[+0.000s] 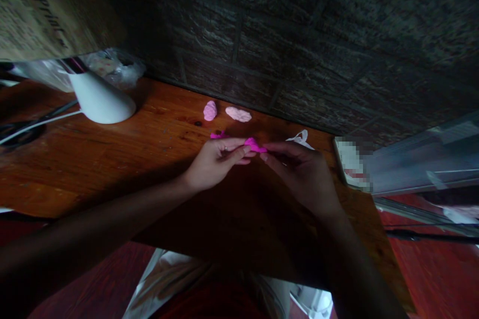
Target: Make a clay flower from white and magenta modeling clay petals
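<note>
Now your left hand (pixel 211 164) and right hand (pixel 305 172) pinch opposite ends of a magenta clay-like lump (pixel 255 145), seemingly mid-shaping. Just beyond your left, another magenta piece (pixel 217 135) waits; farther, a pink lump (pixel 210 110) and pale-pink lump (pixel 238 114) look shaped. Far left, a clear plastic bag's (pixel 129 67) contents are indistinct.

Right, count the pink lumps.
4: a held lump between left hand and right hand; a part-hidden lump behind the left hand; a pink lump and pale lump near the wall. Hands may hide more.
</note>
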### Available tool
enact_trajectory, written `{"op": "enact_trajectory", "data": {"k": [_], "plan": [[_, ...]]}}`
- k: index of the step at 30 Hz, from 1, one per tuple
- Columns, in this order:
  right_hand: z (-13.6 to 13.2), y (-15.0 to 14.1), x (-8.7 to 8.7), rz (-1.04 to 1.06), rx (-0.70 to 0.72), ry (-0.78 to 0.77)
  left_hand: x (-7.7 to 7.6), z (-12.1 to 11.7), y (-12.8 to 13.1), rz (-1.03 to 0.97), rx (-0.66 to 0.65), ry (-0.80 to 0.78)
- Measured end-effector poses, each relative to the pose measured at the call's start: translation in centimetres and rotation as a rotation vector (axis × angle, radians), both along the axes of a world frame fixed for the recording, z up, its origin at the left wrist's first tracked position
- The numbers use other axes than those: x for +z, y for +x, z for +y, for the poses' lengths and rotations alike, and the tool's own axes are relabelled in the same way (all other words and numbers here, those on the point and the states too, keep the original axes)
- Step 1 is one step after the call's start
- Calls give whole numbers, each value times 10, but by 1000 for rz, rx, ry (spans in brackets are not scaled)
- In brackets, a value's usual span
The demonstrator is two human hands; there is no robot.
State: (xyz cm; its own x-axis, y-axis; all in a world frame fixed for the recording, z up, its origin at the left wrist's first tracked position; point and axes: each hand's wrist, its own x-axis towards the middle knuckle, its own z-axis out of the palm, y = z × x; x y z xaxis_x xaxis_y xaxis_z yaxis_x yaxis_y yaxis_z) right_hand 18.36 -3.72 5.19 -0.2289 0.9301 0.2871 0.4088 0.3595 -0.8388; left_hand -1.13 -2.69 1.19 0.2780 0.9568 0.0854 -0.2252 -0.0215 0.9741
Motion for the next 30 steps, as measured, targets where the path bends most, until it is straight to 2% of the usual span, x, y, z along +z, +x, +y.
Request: {"op": "enact_trajectory", "data": {"k": [8,25,30], "plan": [[-1,-1,-1,-41,-22,57,1,-1,2,11,63,-44],[1,-3,-6,-33,-40,66,3,-10,8,43,87,10],[4,5,-1,64,4,16,7,-7,7,-8,27,-42]]}}
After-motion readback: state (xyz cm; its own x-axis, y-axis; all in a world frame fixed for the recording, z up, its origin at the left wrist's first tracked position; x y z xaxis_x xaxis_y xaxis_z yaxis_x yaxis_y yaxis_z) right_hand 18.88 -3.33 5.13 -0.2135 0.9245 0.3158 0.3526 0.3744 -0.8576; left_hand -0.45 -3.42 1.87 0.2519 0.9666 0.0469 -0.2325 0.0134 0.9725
